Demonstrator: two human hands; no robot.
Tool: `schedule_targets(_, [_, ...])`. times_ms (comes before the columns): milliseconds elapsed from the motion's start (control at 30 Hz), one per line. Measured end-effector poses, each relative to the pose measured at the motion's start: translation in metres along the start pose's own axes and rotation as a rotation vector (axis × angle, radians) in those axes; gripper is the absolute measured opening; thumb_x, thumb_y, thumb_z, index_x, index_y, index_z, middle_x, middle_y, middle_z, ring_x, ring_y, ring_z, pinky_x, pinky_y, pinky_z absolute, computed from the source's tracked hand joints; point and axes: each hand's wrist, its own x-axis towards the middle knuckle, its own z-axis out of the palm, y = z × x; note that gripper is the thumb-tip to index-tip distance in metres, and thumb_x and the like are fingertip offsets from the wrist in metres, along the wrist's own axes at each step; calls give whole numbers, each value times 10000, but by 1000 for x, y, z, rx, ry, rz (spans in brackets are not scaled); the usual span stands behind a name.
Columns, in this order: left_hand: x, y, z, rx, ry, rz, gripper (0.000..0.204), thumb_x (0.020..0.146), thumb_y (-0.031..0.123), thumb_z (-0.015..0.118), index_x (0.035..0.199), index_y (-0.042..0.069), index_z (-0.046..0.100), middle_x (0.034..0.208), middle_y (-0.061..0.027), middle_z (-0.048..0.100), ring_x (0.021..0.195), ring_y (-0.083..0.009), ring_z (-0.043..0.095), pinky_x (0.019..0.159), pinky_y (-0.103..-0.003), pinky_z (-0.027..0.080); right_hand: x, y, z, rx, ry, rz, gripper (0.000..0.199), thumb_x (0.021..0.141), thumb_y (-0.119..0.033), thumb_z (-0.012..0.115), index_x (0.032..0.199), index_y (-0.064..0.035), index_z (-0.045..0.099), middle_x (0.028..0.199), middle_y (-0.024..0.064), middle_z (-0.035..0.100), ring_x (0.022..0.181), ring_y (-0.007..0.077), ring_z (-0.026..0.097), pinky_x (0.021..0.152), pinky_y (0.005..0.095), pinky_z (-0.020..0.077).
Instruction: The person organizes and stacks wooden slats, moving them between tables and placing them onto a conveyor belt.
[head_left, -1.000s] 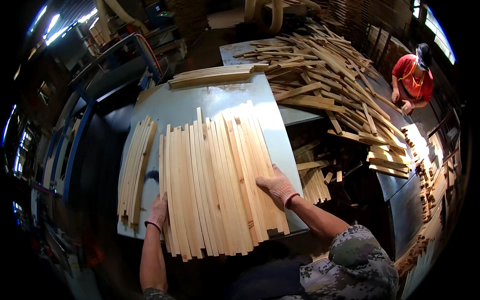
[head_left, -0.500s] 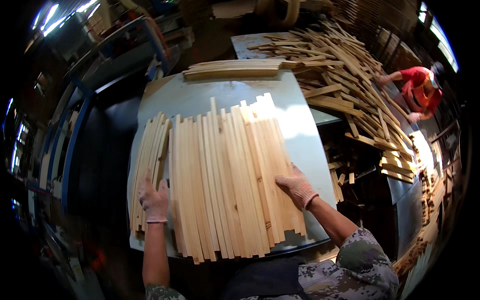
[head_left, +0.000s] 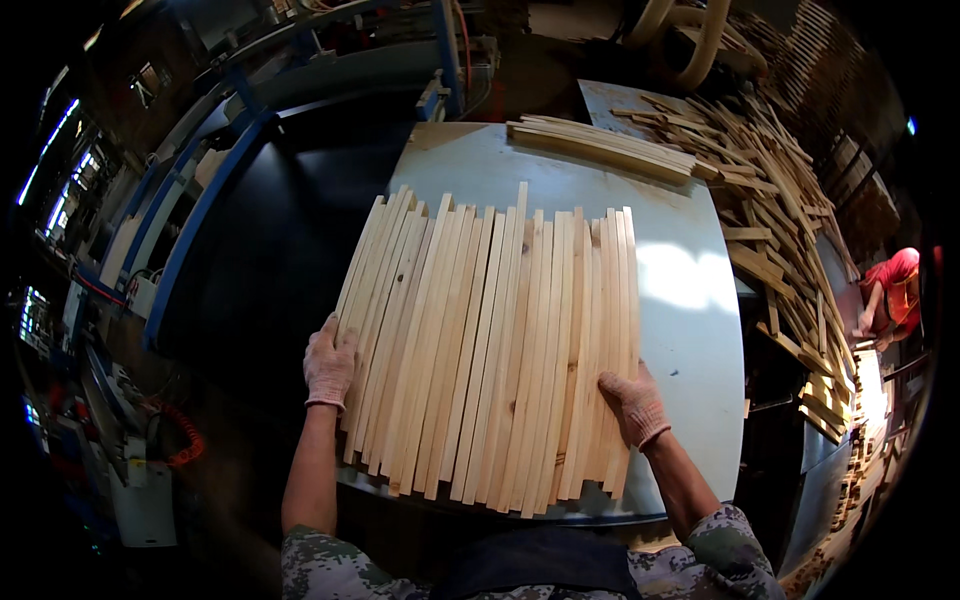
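A row of long, pale wooden strips [head_left: 485,350] lies side by side on a light-coloured tabletop [head_left: 690,400], with uneven ends. My left hand [head_left: 329,365], in a pinkish work glove, presses against the row's left edge, its thumb toward the strips. At the opposite edge my right hand [head_left: 637,403], gloved alike, has its thumb on top of the outer strips and its fingers along their side, partly hidden. Between them the two hands hold the row together. One strip near the middle sticks out beyond the others at the far end.
A small stack of strips [head_left: 600,148] rests along the table's far edge. To the right lies a big jumbled heap of wood pieces [head_left: 770,220], where a person in red [head_left: 890,295] works. A blue-framed machine [head_left: 210,230] with a dark surface stands at the left.
The separate bundle on the left now joins the main row, closing the gap. My left hand has moved inward with it. The view has turned left, so the scene sits farther right.
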Motion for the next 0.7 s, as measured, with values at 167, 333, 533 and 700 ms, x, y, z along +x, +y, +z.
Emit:
schedule_targets(167, [64, -86, -35, -59, 32, 9, 611, 981, 477, 612, 1466, 106, 617, 1250, -246, 674, 1183, -416, 644, 1043, -515, 498, 8, 32, 103, -89, -20, -29, 610, 878, -89, 767, 1405, 25, 481, 1216, 131, 654, 1089, 240, 667, 983, 381, 573])
schedule_targets(333, [143, -182, -76, 71, -47, -18, 682, 965, 549, 596, 1479, 100, 606, 1357, -242, 644, 1255, -437, 603, 1096, -523, 468, 9, 74, 235, -88, -13, -54, 591, 856, -124, 755, 1364, 37, 500, 1205, 129, 659, 1076, 229, 670, 961, 371, 577])
schedule_targets(533, [243, -316, -138, 70, -90, -90, 683, 975, 540, 583, 1486, 86, 596, 1433, -240, 592, 1311, -429, 576, 1136, -506, 439, 24, 128, 404, -180, -44, -114, 536, 859, -149, 779, 1301, 25, 530, 1095, 114, 693, 942, 204, 689, 830, 354, 597])
schedule_targets(700, [315, -417, -168, 207, -94, -95, 762, 994, 617, 522, 1559, 105, 512, 1668, -233, 373, 1528, -418, 366, 1255, -500, 281, 45, 171, 535, -243, -29, -143, 542, 841, -106, 792, 1293, 4, 515, 1056, 124, 696, 887, 213, 694, 777, 374, 603])
